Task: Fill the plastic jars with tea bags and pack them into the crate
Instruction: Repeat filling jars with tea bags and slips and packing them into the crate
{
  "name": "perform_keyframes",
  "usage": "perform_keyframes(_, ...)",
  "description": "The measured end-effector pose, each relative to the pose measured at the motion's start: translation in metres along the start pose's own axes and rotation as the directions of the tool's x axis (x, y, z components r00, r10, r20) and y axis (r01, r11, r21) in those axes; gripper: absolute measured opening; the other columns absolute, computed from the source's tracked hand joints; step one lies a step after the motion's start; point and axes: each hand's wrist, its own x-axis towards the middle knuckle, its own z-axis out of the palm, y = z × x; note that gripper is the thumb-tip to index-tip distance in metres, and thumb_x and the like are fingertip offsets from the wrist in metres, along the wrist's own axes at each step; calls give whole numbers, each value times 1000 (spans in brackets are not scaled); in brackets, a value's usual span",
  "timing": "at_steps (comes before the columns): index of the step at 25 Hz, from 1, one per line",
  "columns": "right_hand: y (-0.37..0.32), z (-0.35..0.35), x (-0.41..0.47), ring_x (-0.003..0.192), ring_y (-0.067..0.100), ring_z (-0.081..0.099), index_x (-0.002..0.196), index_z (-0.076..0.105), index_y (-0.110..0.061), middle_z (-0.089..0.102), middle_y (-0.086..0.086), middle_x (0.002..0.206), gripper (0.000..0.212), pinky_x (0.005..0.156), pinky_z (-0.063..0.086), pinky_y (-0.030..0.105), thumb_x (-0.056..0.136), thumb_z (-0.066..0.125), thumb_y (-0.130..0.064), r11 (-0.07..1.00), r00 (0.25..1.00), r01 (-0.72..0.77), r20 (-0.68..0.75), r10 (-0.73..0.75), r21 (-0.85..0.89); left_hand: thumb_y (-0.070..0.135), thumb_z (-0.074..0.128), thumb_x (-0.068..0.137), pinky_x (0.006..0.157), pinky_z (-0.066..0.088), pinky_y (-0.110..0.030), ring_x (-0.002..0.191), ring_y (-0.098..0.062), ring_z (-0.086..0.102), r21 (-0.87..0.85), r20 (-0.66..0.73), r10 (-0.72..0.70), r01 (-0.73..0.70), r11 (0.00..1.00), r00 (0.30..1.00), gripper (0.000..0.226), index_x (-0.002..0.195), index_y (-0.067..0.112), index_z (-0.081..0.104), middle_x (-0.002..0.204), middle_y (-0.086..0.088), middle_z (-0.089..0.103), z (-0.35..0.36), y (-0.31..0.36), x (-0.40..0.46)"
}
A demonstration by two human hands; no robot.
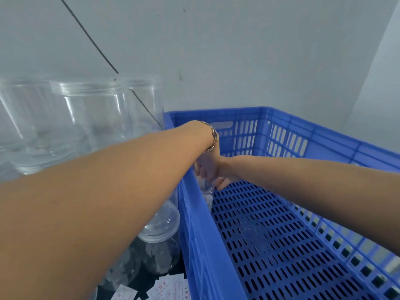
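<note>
- The plastic jar (207, 187) was clear and nearly see-through, a blurred cylinder with pale contents showing faintly through its wall; it stood inside the blue crate (281, 234), against the left wall near the far corner.
- The left hand (206, 167) reached down over the crate's rim, its fingers curled round the top of the jar, a metal chain bracelet (213, 137) on the wrist.
- The right hand (224, 180) met the jar from the other side, fingers wrapped against it, touching the left hand.
- The crate was moulded plastic, its floor pierced with rows of small oval slots and its walls with taller rectangular ones.
- Outside the crate to the left stood empty jars (97, 118), tall, smooth and transparent with ridged screw rims.
- Lower down, another jar with a clear lid (161, 226) sat just beside the crate wall.
- White paper tea bags (171, 289) with red print lay scattered on a dark surface at the bottom edge.
</note>
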Motion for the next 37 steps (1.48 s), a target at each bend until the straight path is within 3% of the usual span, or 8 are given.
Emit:
perform_keyframes(2,-15,-18,-26,103,25,58,119,54,-9,57,9,117,37,55,46,27,90,57,-31,998,996,60,-60,-59,17,41,51,95,85,50,-36,91,-16,59,-122,-118,6,-20,992,993,30,115,21,58,115,0,61,-2,-9,-3)
perform_keyframes(4,-45,-41,-59,78,26,56,89,56,1,57,17,94,7,51,43,22,88,54,-5,972,948,197,-277,-156,126,39,54,93,96,45,-36,104,-24,57,-226,-335,11,-92,970,942,33,118,17,58,117,-5,60,-2,-19,-19)
perform_keyframes(8,-98,-53,-145,59,17,53,71,54,-9,54,8,68,26,58,52,26,89,40,6,681,845,519,-434,-313,517,28,55,89,50,32,-24,60,-19,47,-358,-783,-169,-211,910,598,30,62,14,52,60,1,49,3,-57,-98)
perform_keyframes(12,-133,-32,-212,48,10,59,75,56,-12,56,3,65,19,50,51,19,93,50,-12,485,823,543,-319,-471,686,33,57,88,49,34,-24,52,-13,43,-402,-878,-256,-333,853,404,34,61,12,58,54,-2,51,35,-88,-173)
perform_keyframes(19,-179,-9,-218,65,18,56,93,56,-6,55,10,84,6,56,53,24,89,53,-2,745,865,484,-381,-327,459,32,61,89,88,33,-22,114,-18,50,-615,-741,-487,-177,769,463,39,126,19,58,131,-6,53,96,-139,-179)
perform_keyframes(25,-183,11,-200,102,30,58,125,48,-9,45,16,122,39,79,52,33,87,58,-6,840,934,318,-298,-197,440,28,78,77,95,35,-28,132,-26,39,-872,-486,-606,-401,282,630,103,151,12,8,148,-13,35,137,-145,-134)
perform_keyframes(33,-191,23,-248,84,23,61,120,53,-3,52,17,113,34,65,56,28,86,56,-2,790,912,391,-314,-264,472,30,73,80,90,27,-22,133,-25,36,-779,-607,-678,-476,407,414,96,152,14,10,148,-12,34,135,-123,-168)
perform_keyframes(37,-189,36,-289,87,23,63,109,55,-3,55,17,107,22,70,57,29,87,56,-2,793,897,432,-299,-327,430,35,75,78,84,30,-22,130,-23,38,-780,-612,-670,-458,426,420,95,150,18,15,147,-9,35,147,-118,-207)
